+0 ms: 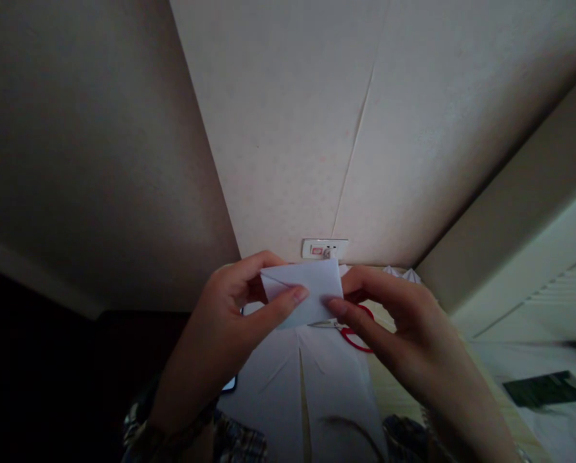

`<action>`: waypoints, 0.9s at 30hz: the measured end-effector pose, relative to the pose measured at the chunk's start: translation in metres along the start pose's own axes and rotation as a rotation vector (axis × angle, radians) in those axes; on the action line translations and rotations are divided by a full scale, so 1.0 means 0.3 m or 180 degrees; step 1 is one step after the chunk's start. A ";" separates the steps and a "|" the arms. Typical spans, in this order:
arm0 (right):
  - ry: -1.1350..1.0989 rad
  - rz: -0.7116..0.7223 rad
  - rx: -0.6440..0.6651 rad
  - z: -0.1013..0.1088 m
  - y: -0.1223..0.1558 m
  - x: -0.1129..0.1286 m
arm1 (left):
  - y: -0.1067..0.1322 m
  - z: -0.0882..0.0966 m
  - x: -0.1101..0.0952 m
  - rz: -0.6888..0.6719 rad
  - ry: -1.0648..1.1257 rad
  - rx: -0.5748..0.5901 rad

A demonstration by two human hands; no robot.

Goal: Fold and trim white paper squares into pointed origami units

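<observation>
Pinching from the left, my left fingers [281,307] are closed to the thickness of the thing they hold, the thumb flat on the near face and the others mostly hidden behind. Just beyond the left wrist, the lit edge of what looks like a phone [230,384] pokes out, smooth and dark-rimmed. Raised between my two hands, above the worktop, is the folded white paper [317,276], a small four-sided packet with a slanting crease near its far left corner. I judge it almost weightless, crisp along the folds, a little springy and easily dented, so it wants a light hold by its edges, thumbs flat. Below it lies smooth white paper sheeting [273,370], parted by a narrow gap; one piece or two, I cannot tell. Beside that, the scissors [337,325] show hard metal blades and glossy red loops. My right fingers [358,316] close on the packet's right edge, thumb in front, their tips partly hidden. Right of the sheeting, the worktop [382,392] has a pale, wood-like grain; at its far right stand pointed white folded pieces [410,276].
</observation>
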State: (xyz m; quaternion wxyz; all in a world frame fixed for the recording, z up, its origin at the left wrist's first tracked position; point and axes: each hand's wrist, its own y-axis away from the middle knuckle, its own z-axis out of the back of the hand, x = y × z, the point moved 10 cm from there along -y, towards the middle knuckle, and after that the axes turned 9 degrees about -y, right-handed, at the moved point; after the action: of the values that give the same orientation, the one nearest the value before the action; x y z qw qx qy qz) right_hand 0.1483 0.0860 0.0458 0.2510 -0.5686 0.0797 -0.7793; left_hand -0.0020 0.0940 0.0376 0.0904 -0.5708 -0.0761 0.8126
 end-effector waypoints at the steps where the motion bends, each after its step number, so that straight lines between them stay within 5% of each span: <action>1: -0.0014 -0.0011 -0.0056 0.008 0.000 -0.002 | -0.001 -0.006 -0.003 -0.0042 -0.0155 0.0081; 8: -0.0079 -0.0015 -0.0230 0.039 0.000 0.001 | 0.007 -0.030 0.008 -0.0091 -0.0676 0.0486; 27: -0.0414 0.0301 -0.0499 0.065 0.022 0.006 | 0.001 -0.023 0.014 0.0111 -0.0148 0.0269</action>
State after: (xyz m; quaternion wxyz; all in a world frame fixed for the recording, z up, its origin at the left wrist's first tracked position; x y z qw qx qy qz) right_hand 0.1679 0.0827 0.0512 0.2469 -0.6315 0.1507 -0.7194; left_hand 0.0031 0.0948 0.0314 0.0985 -0.5486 -0.0338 0.8296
